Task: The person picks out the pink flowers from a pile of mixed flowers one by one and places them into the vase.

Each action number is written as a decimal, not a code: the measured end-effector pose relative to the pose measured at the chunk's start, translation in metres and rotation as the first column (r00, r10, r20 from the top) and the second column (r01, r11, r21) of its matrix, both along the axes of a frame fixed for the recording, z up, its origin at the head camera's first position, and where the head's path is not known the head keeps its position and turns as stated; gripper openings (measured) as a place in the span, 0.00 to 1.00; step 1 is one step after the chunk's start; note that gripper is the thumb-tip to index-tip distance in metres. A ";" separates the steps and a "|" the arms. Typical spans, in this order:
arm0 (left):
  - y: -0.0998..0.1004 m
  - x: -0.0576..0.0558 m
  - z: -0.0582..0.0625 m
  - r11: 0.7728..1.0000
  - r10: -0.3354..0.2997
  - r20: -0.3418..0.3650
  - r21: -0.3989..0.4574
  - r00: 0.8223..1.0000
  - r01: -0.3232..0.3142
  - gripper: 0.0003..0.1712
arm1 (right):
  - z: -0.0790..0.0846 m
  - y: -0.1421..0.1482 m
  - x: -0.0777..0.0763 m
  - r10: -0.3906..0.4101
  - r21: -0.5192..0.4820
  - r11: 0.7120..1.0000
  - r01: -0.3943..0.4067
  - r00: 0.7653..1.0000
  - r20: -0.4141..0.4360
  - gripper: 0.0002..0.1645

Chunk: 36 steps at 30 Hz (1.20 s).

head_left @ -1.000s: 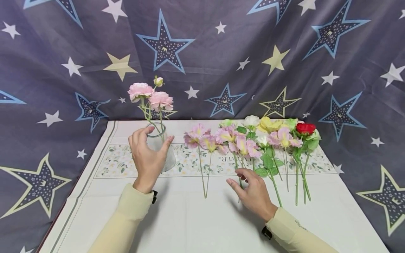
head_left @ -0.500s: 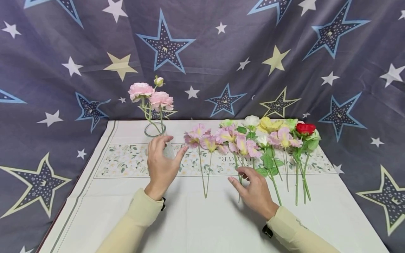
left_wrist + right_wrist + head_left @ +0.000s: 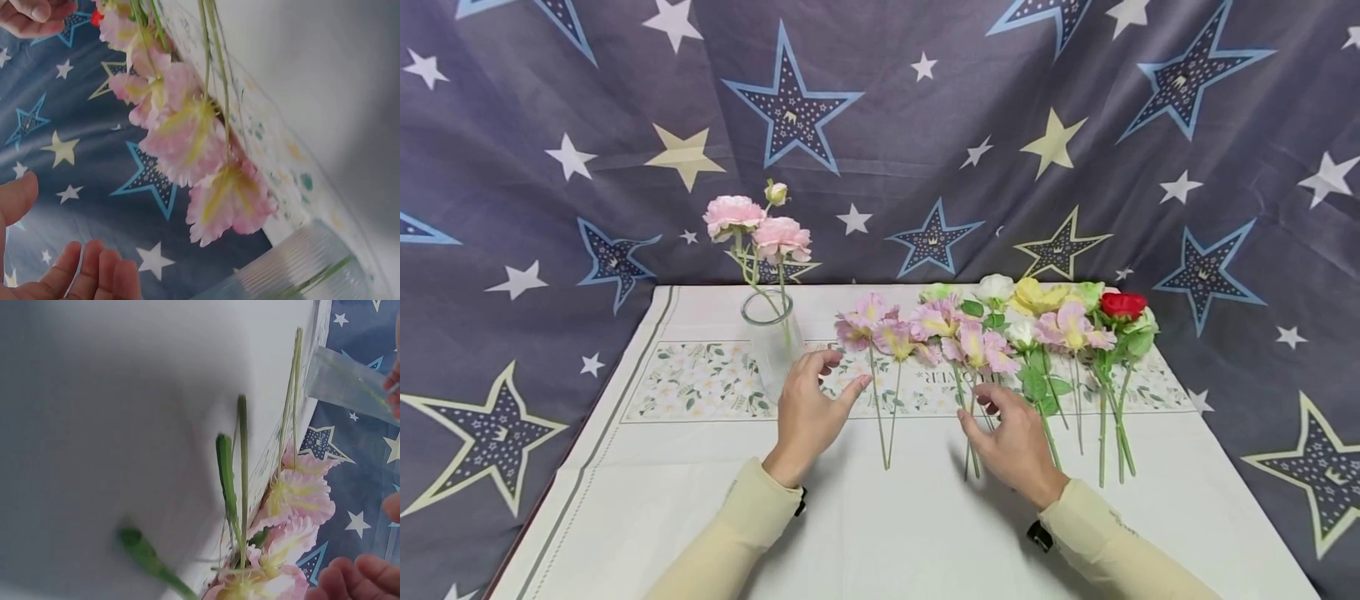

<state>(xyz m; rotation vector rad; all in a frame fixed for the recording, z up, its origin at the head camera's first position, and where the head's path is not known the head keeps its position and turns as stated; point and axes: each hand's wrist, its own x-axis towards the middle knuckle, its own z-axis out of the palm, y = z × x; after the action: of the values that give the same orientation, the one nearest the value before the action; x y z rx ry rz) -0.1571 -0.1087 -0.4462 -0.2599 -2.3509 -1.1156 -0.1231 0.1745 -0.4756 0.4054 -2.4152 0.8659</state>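
My left hand [image 3: 811, 412], its fingers loosely bent with nothing between them, is just in front and to the right of a clear glass vase [image 3: 767, 333]. In the vase stand pink flowers [image 3: 782, 240] with a small bud on top. Two pink-and-yellow flowers [image 3: 895, 337] lie just beyond and to the right of that hand, their thin stems toward me. Over the stems of more pink-and-yellow flowers [image 3: 973, 346] hovers my right hand [image 3: 1013, 442], relaxed and holding nothing. In the left wrist view the ribbed vase [image 3: 300, 265] shows at the bottom.
To the right lie white roses [image 3: 996, 287], a yellow flower [image 3: 1039, 296], a red rose [image 3: 1123, 306] and pale green blooms, with stems toward me. A white cloth [image 3: 865, 533] with a floral band covers the table; a star-patterned curtain [image 3: 880, 125] hangs behind.
My left hand has come away from the vase, moving right and toward me. The right hand has shifted slightly right. The flowers in the vase stay in place.
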 end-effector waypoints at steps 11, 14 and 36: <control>0.003 0.002 -0.015 1.000 -0.006 0.104 -0.007 0.995 0.006 0.25 | 0.004 0.009 -0.010 -0.059 0.022 0.998 0.057 0.995 0.086 0.22; 0.004 0.002 -0.017 1.000 -0.002 0.111 -0.005 0.994 0.003 0.26 | 0.004 0.012 -0.014 -0.068 0.029 0.997 0.065 0.994 0.089 0.22; 0.003 0.007 -0.029 1.000 -0.023 0.187 0.008 0.982 0.021 0.27 | -0.010 0.024 -0.028 -0.155 0.179 0.977 0.113 0.958 0.242 0.14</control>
<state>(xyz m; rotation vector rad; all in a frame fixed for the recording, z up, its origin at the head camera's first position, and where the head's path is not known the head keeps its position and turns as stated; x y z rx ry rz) -0.1502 -0.1055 -0.4753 -0.1863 -2.5137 -1.2041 -0.1514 0.1985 -0.4859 0.1945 -2.7264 0.6984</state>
